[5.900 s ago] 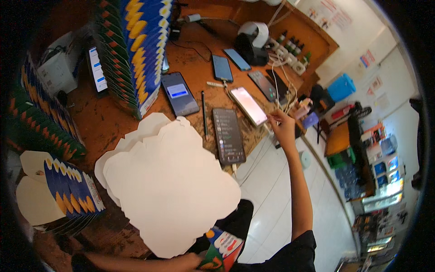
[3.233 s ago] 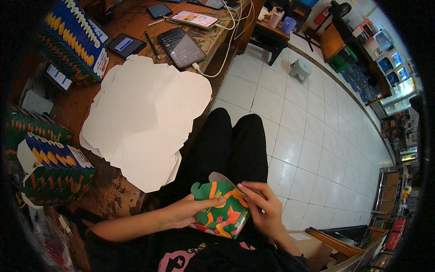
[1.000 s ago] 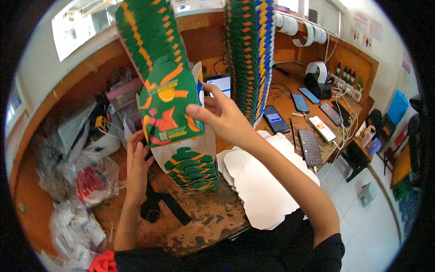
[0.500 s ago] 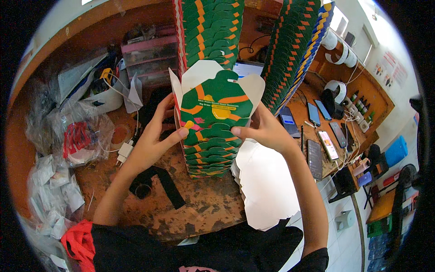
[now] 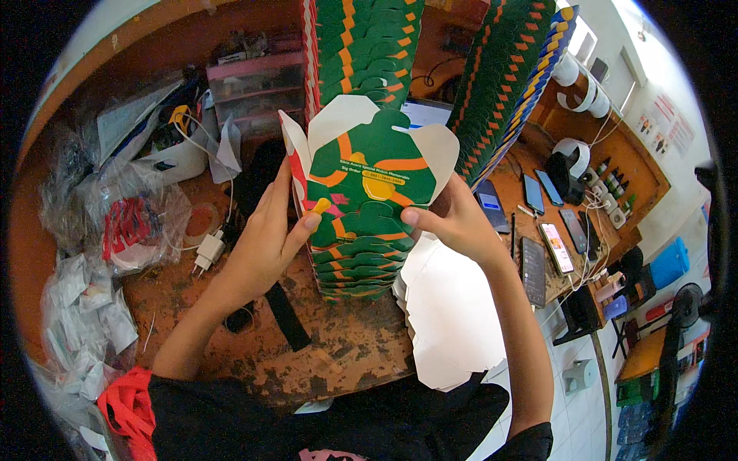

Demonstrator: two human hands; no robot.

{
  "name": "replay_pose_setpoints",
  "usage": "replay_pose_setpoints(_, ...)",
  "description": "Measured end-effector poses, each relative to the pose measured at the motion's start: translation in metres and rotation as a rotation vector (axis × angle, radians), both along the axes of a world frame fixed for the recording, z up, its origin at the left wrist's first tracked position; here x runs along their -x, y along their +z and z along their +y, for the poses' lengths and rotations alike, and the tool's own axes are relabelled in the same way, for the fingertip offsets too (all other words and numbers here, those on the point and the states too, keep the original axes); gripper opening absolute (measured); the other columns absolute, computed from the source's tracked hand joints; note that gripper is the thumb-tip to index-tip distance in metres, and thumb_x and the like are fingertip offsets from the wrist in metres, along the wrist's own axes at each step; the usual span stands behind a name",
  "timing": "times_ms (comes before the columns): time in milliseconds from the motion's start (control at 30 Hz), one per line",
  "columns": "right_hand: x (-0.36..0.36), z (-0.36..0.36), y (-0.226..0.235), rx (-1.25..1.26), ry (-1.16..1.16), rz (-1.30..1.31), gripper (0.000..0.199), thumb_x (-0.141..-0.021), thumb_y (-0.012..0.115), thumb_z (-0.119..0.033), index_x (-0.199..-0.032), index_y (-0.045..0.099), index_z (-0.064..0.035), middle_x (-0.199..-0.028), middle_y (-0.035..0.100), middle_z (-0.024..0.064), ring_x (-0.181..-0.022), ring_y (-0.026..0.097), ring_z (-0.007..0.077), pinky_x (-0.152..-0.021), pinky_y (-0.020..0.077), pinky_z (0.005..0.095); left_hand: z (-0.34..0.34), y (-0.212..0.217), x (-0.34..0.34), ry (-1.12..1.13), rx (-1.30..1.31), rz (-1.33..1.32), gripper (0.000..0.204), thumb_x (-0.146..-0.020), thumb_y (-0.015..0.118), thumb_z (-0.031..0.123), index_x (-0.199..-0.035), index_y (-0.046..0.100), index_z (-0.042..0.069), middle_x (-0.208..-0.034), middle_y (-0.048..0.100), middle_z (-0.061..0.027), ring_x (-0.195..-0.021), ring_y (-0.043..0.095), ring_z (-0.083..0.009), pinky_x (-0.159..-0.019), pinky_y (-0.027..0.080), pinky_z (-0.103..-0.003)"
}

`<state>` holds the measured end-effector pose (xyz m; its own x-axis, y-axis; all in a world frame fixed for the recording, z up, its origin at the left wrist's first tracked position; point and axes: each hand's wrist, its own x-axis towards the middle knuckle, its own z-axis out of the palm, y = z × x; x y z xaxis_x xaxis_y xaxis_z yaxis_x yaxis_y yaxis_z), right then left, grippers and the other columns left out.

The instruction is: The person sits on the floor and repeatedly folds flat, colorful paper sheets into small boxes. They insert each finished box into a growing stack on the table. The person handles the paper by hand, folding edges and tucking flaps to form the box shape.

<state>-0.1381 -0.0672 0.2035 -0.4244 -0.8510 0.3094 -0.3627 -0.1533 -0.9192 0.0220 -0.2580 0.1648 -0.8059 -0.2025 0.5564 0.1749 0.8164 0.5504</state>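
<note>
A green paper food box (image 5: 369,165) with orange and yellow print sits on top of a short stack of nested boxes (image 5: 357,273). Its white-lined top flaps stand spread. My left hand (image 5: 269,230) grips its left side, fingers stretched along the red-edged panel and thumb on the front. On the right side, my right hand (image 5: 465,223) holds the box with its thumb on the front panel; its other fingers are hidden behind. Beside the stack lies a pile of flat white card blanks (image 5: 453,315).
Tall stacks of green nested boxes (image 5: 369,54) rise behind, with another leaning stack (image 5: 500,84) to the right. Several phones (image 5: 557,246) and cables lie on the right-hand desk. Plastic bags (image 5: 138,219), a white charger (image 5: 209,252) and a black strap (image 5: 288,316) are at left.
The top box has shifted slightly right and its front panel shows more fully. My left fingers have straightened along its side. My right thumb has moved a little up and right.
</note>
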Motion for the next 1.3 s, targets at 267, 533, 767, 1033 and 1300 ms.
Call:
replay_pose_setpoints(267,-0.006,0.001,0.003,-0.032,-0.016,-0.045,0.079,-0.075,0.073,-0.024,-0.134,0.027,0.0000,-0.122,0.048,0.0129,-0.110,0.049,0.0207,-0.091,0.0430,0.0325,0.002,0.000,0.002,0.006,-0.027,0.014,0.063,-0.093,0.042,0.029,-0.137,0.014,-0.006,-0.133,0.032,-0.0291,-0.124,0.036,-0.0388,-0.102,0.029,-0.040)
replay_pose_setpoints(533,0.003,0.014,0.002,-0.145,0.008,0.037,0.092,-0.066,0.080,-0.024,-0.135,0.025,-0.0002,-0.127,0.045,0.0136,-0.117,0.045,0.0224,-0.102,0.0328,0.0367,-0.008,0.013,-0.006,-0.195,-0.228,-0.073,0.086,-0.081,0.063,0.037,-0.141,0.012,0.003,-0.134,0.035,-0.0202,-0.125,0.036,-0.0269,-0.100,0.032,-0.037)
replay_pose_setpoints(767,0.005,0.019,0.023,-0.181,0.083,0.285,0.086,-0.058,0.086,-0.021,-0.126,0.038,-0.0003,-0.118,0.053,0.0101,-0.112,0.048,0.0198,-0.096,0.0379,0.0322,-0.013,0.011,0.000,-0.254,-0.659,-0.116,0.087,-0.079,0.063,0.040,-0.142,0.014,0.006,-0.133,0.037,-0.0142,-0.122,0.037,-0.0233,-0.099,0.033,-0.036)
replay_pose_setpoints(1033,0.007,0.013,0.004,-0.117,-0.022,0.273,0.086,-0.057,0.085,-0.028,-0.123,0.038,0.0001,-0.124,0.044,0.0130,-0.120,0.039,0.0224,-0.102,0.0293,0.0329,-0.021,-0.001,-0.001,-0.282,-0.614,-0.190,0.086,-0.077,0.064,0.037,-0.140,0.018,0.002,-0.134,0.037,-0.0142,-0.123,0.037,-0.0216,-0.103,0.028,-0.035)
replay_pose_setpoints(1300,0.012,0.021,0.004,-0.171,0.015,0.322,0.087,-0.062,0.082,-0.034,-0.128,0.035,-0.0011,-0.125,0.042,0.0142,-0.121,0.037,0.0247,-0.102,0.0287,0.0338,-0.018,-0.002,0.002,-0.333,-0.511,-0.129,0.092,-0.073,0.069,0.034,-0.141,0.015,0.004,-0.137,0.032,-0.0154,-0.128,0.032,-0.0244,-0.107,0.024,-0.038)
